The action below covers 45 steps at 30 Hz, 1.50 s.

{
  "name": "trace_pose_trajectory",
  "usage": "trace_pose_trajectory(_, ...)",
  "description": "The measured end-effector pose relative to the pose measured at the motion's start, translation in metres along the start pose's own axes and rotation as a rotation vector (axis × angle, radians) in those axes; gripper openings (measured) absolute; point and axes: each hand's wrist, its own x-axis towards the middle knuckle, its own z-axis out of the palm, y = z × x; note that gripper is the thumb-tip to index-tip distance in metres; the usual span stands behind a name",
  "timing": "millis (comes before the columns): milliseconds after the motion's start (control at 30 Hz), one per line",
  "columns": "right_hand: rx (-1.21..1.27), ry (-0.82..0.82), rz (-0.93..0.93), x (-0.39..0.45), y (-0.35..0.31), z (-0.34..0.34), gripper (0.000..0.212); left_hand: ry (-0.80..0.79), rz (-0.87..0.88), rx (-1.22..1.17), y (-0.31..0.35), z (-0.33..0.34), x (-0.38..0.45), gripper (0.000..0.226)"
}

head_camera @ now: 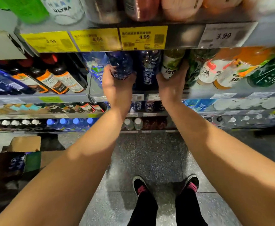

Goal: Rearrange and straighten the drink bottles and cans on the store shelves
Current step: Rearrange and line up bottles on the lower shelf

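My left hand [117,85] grips the base of a dark blue bottle [121,65] on the middle shelf, under the yellow price tags. My right hand [171,84] holds the bottom of a green-and-white labelled bottle [171,64] just to the right. Between the two stands another dark blue bottle [149,70] with white lettering. Both arms reach up from below, and the bottle tops are hidden behind the shelf edge above.
Dark bottles with orange labels [58,79] fill the shelf to the left. Orange and green drinks [228,69] stand to the right. The shelf above holds cans [141,8]. Lower shelves [68,111] carry more bottles. A cardboard box [26,144] sits on the floor at left, my shoes [166,185] below.
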Motion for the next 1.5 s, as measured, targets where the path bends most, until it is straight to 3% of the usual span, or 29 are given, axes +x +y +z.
trace_pose_trajectory(167,-0.050,-0.021,0.071,0.004,0.000,0.009,0.097,0.068,-0.080,0.352,0.015,0.010,0.007,0.046)
trace_pose_trajectory(267,-0.075,-0.025,0.105,0.006,-0.002,0.011,0.094,0.064,-0.097,0.431,0.017,0.009,0.014,0.051)
trace_pose_trajectory(467,0.057,-0.004,0.199,0.010,-0.002,0.013,0.079,0.069,-0.091,0.365,0.014,-0.002,0.018,0.044)
trace_pose_trajectory(733,-0.134,-0.074,0.184,0.018,-0.004,0.020,0.099,0.074,-0.048,0.344,0.019,-0.006,0.015,0.055)
trace_pose_trajectory(900,0.039,-0.105,0.246,0.016,-0.009,0.025,0.093,0.077,0.017,0.172,0.011,-0.007,0.008,0.053)
trace_pose_trajectory(1067,-0.063,-0.107,0.203,0.022,-0.004,0.024,0.083,0.102,0.023,0.143,0.001,-0.010,0.006,0.061)
trace_pose_trajectory(1300,-0.051,-0.133,0.149,-0.004,-0.003,0.005,0.085,0.066,-0.037,0.178,0.004,-0.007,-0.027,0.047)
trace_pose_trajectory(1500,0.082,-0.029,0.061,-0.023,0.007,-0.033,0.078,0.003,-0.044,0.157,0.014,0.023,-0.068,0.031)
